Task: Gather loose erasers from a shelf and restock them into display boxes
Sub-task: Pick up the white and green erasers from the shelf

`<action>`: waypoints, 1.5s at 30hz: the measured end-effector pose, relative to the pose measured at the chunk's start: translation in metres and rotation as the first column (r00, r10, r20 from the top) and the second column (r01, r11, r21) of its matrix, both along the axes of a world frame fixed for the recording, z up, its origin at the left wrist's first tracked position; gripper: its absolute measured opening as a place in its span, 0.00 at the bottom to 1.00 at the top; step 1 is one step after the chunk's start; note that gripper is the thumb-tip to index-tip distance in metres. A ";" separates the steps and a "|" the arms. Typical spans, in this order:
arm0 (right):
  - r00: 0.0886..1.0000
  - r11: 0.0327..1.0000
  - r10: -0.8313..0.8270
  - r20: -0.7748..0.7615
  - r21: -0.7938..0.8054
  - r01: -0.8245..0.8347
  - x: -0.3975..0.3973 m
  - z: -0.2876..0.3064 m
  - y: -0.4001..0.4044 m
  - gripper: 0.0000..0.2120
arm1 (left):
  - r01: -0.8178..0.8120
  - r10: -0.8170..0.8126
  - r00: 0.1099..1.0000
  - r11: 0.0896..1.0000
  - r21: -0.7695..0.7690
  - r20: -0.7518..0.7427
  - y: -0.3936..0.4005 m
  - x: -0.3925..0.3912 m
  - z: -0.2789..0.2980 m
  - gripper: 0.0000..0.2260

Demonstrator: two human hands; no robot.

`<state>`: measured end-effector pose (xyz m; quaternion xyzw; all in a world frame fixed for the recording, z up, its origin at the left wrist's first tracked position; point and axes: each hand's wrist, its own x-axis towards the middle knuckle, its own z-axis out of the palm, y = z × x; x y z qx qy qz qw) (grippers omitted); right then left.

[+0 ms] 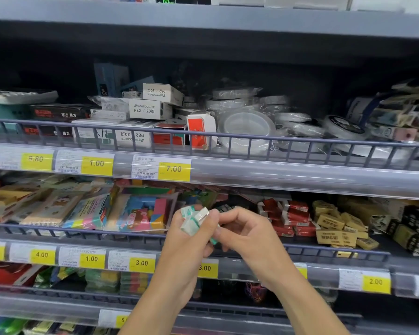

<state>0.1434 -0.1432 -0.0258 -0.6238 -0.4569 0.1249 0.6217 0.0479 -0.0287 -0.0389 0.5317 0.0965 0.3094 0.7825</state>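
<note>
Both hands are raised close to the camera, in front of the middle shelf [300,250]. Left hand [191,240] grips a small bunch of erasers [194,220] in white and green wrappers; the fingers are curled round them and the thumb presses on top. Right hand [247,228] comes from the right with fingers bent, and its fingertips pinch the right side of the same bunch, so the two hands touch each other there. One green corner of an eraser shows below, between the two hands. On the middle shelf, behind the hands to the left, lie flat packs [140,211] with colourful contents in clear plastic. To the right of the hands stand red erasers [290,218] in rows, and further right a loose heap of yellow erasers [336,226], some tilted and lying over each other. At the far right are dark items [414,228] that I cannot identify. Yellow price tags [140,263] run along the front rail of this shelf, with 4.00, 1.00, 3.00 and 2.00 readable. The upper shelf [228,137] holds white boxes [148,110] printed P82, a red and white box [200,132] leaning against the wire fence, and rolls of clear tape [247,126] wrapped in plastic. Its tags show 9.80, 1.00 and 7.00. Below the hands, the lower shelf [58,301] has green and yellow packs [102,279], partly blurred
</note>
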 end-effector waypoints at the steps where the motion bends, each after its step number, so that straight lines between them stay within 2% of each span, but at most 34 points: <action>1: 1.000 1.000 0.001 0.017 -0.010 -0.001 -0.002 0.000 0.000 0.07 | -0.010 0.010 1.000 1.000 -0.001 -0.007 0.001 0.000 -0.001 0.24; 5: 0.990 0.999 -0.006 0.138 -0.047 0.012 -0.004 -0.002 0.002 0.04 | -0.039 0.038 0.999 0.999 -0.019 -0.028 0.004 -0.001 -0.002 0.13; 9: 0.973 0.992 0.029 0.227 -0.123 -0.001 0.008 0.002 0.001 0.07 | -0.045 0.044 0.998 0.999 -0.022 -0.041 0.011 -0.003 -0.005 0.08; 12: 0.955 0.976 -0.115 0.272 -0.146 0.159 0.029 0.006 0.002 0.07 | -0.051 0.050 0.998 0.998 -0.028 -0.040 0.016 -0.006 -0.006 0.07; 14: 0.895 0.916 -0.157 0.417 -0.278 0.290 0.046 0.009 0.006 0.09 | -0.054 0.052 0.998 0.998 -0.040 -0.033 0.020 -0.009 -0.006 0.08; 17: 0.828 0.817 0.012 0.561 -0.483 0.315 0.063 0.009 0.015 0.13 | -0.050 0.049 0.999 0.997 -0.062 -0.021 0.026 -0.013 -0.007 0.10; 22: 0.771 0.678 0.230 0.594 -0.666 0.311 0.075 0.011 0.035 0.17 | -0.058 0.057 0.998 0.997 -0.054 -0.022 0.032 -0.014 -0.009 0.10; 26: 0.741 0.624 0.318 0.591 -0.719 0.306 0.080 0.014 0.049 0.19 | -0.063 0.062 0.997 0.997 -0.052 -0.035 0.033 -0.014 -0.010 0.09; 30: 0.728 0.608 0.347 0.592 -0.733 0.306 0.082 0.015 0.058 0.15 | -0.057 0.054 0.997 0.996 -0.064 -0.055 0.031 -0.014 -0.007 0.07; 32: 0.722 0.630 0.340 0.602 -0.716 0.300 0.082 0.017 0.058 0.13 | -0.067 0.063 0.996 0.996 -0.064 -0.064 0.031 -0.014 -0.008 0.07; 34: 0.791 0.717 0.241 0.562 -0.653 0.245 0.082 0.018 0.053 0.12 | -0.084 0.080 0.995 0.994 -0.073 -0.063 0.032 -0.014 -0.008 0.07; 37: 0.961 0.893 0.079 0.265 -0.447 0.050 0.073 0.021 0.042 0.10 | -0.113 0.109 0.992 0.992 -0.051 -0.067 0.031 -0.013 -0.006 0.08; 40: 0.990 0.956 0.140 0.013 -0.262 -0.131 0.059 0.025 0.030 0.11 | -0.126 0.130 0.988 0.991 0.054 -0.085 0.027 -0.012 -0.005 0.12; 42: 0.982 0.954 0.190 0.000 -0.235 -0.185 0.050 0.029 0.025 0.10 | -0.100 0.111 0.989 0.988 0.116 -0.093 0.023 -0.011 -0.003 0.17; 45: 0.977 0.954 0.196 0.082 -0.248 -0.171 0.040 0.031 0.024 0.10 | -0.023 0.027 0.999 0.996 0.086 -0.044 0.016 -0.010 0.001 0.24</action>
